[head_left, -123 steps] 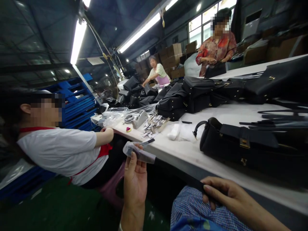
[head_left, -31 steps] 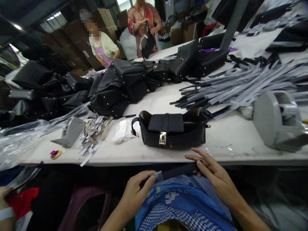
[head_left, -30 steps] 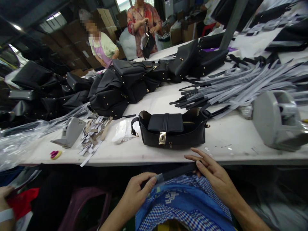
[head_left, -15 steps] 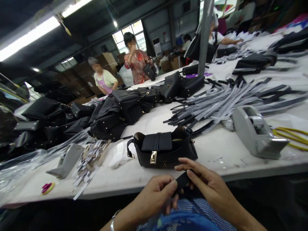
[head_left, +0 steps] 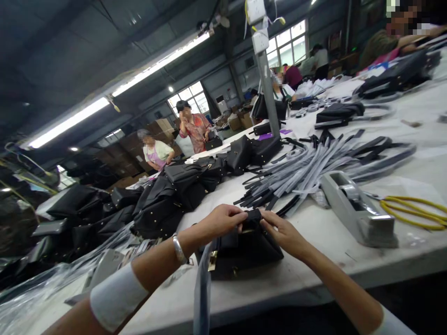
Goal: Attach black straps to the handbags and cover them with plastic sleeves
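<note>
Above the black handbag (head_left: 256, 258), my left hand (head_left: 225, 218) and my right hand (head_left: 282, 232) pinch a short stretch of black strap (head_left: 253, 214) between them. Both hands are closed, fingertips close together at the bag's far upper edge. The bag sits near the table's front edge, with a gold clasp (head_left: 212, 260) on its front; my left forearm hides part of it. A strap length in pale grey wrapping (head_left: 202, 291) hangs over the bag's left side and past the table edge. Whether it joins the pinched piece is hidden.
Black bags (head_left: 167, 204) are heaped on the left and back. Grey-wrapped straps (head_left: 296, 172) lie beyond the bag. A grey tape dispenser (head_left: 359, 211) and yellow-handled scissors (head_left: 412, 209) stand at right; another dispenser (head_left: 104, 270) is at left. Several people work behind.
Both hands have moved forward from the table's front edge to above the bag, carrying the black strap. The grey-wrapped length now shows over the bag's left side. The view has shifted.
</note>
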The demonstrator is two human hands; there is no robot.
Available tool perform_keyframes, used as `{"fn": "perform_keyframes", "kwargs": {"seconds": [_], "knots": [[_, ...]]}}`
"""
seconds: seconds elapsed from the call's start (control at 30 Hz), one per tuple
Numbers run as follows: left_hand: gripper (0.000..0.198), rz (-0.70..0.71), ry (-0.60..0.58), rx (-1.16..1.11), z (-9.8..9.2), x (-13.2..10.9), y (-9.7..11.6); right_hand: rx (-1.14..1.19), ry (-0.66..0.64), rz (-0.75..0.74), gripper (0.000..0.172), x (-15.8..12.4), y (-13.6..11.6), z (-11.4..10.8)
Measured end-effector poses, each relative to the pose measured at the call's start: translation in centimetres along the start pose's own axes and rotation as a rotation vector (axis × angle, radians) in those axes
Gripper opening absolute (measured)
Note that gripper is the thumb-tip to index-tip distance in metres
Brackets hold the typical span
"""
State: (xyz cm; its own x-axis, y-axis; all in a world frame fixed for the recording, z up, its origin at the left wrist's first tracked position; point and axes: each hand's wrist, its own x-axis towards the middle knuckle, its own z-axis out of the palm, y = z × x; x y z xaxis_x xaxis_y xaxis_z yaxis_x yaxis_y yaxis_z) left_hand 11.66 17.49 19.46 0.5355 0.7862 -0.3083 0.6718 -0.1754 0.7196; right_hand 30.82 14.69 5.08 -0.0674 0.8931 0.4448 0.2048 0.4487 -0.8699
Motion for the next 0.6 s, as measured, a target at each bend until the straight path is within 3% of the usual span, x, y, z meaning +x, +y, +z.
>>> {"fn": "perform_keyframes", "kwargs": {"seconds": [0.17, 0.3, 0.43, 0.6], "knots": [[0.043, -0.076, -0.103, -0.028, -0.7, 1.2, 0.1, 0.035, 0.011, -0.051, 0.023, -0.5, -0.3, 0.5], [0.044, -0.12, -0.166, -0.059, -1.1, 0.9, 1.0, 0.045, 0.058, -0.05, 0.021, -1.8, -1.3, 1.3], [0.048, -0.126, -0.159, 0.114, -1.3, 0.4, 1.8, 0.047, 0.145, 0.01, 0.018, -3.6, -2.5, 2.9], [0.035, -0.116, -0.167, 0.303, -1.2, -0.3, 3.1, 0.045, 0.318, 0.051, 0.019, -4.6, -3.0, 4.8]]}}
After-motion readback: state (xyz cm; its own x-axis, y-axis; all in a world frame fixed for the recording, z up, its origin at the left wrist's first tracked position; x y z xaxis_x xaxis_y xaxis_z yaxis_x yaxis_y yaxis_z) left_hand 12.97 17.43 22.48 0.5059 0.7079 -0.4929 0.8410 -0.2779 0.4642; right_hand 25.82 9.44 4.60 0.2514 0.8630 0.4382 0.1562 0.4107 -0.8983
